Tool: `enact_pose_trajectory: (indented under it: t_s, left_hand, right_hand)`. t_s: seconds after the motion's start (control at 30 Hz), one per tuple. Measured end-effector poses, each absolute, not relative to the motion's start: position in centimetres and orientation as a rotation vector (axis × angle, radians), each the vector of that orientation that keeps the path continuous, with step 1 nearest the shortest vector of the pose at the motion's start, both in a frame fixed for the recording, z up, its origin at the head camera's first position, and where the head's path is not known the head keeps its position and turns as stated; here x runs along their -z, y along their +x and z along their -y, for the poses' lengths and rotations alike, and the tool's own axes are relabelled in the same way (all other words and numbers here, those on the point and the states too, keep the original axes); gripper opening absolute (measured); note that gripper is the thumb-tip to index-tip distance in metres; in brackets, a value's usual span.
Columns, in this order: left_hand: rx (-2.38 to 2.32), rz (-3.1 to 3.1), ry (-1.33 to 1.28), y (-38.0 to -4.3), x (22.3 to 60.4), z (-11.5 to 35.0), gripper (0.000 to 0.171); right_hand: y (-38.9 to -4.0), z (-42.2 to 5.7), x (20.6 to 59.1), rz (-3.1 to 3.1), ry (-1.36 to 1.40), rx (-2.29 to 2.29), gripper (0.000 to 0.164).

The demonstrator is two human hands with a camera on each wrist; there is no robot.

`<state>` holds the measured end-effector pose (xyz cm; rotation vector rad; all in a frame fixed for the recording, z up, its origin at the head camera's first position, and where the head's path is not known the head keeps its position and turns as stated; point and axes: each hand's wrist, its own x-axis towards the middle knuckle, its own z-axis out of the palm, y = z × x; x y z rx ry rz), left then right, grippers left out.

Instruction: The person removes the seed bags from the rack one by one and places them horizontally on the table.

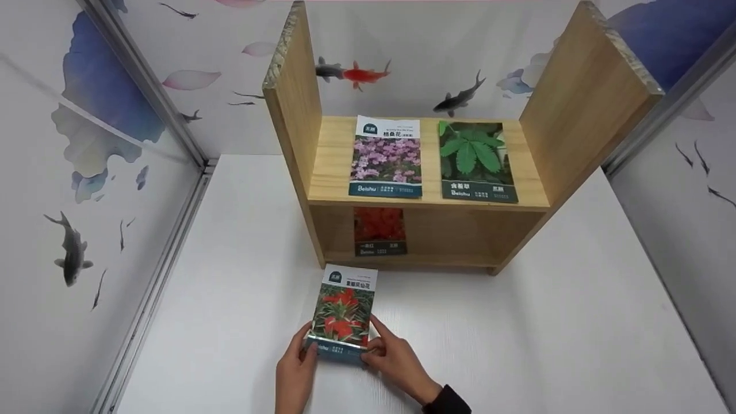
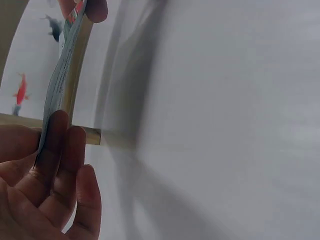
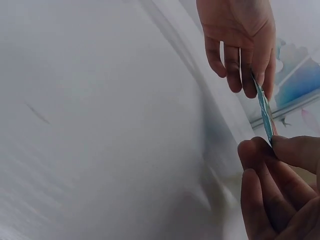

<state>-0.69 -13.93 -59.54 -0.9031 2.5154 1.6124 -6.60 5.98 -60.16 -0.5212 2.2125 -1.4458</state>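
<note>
The left hand [image 1: 296,368] partly hides the packet [image 1: 343,313].

Left hand [image 1: 295,368], right hand [image 1: 399,361] pinch flower packet [image 1: 344,313] near its base. Shelf [image 1: 431,161] beyond: pink packet [image 1: 386,161], leaf packet [image 1: 477,164] above; red packet [image 1: 379,230] below.

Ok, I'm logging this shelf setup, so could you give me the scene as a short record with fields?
left hand: pinches the held packet at lower left
right hand: pinches it at lower right
packet picture: red flowers
shelf: wooden, beyond the hands
upper level: pink-flower packet left, green-leaf packet right
lower level: red-picture packet
</note>
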Motion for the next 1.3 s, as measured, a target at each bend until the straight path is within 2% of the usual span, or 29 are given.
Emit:
enact_pose_trajectory:
  t_s: [0.3,0.6,1.3]
  left_hand:
    - [-1.549,-2.484,-1.055,0.1,59.9,15.8,0.041]
    - [-1.505,-2.526,-1.127,0.5,59.9,16.8,0.038]
    - [-1.218,-2.784,-1.105,0.1,60.3,17.9,0.040]
  right_hand:
    - [-7.0,-4.0,61.0,-2.210,-0.664,1.355,0.079]
    - [-7.4,-2.4,61.6,-2.252,-0.693,1.260,0.080]
    - [-8.8,0.4,61.8,-2.164,-0.669,1.248,0.084]
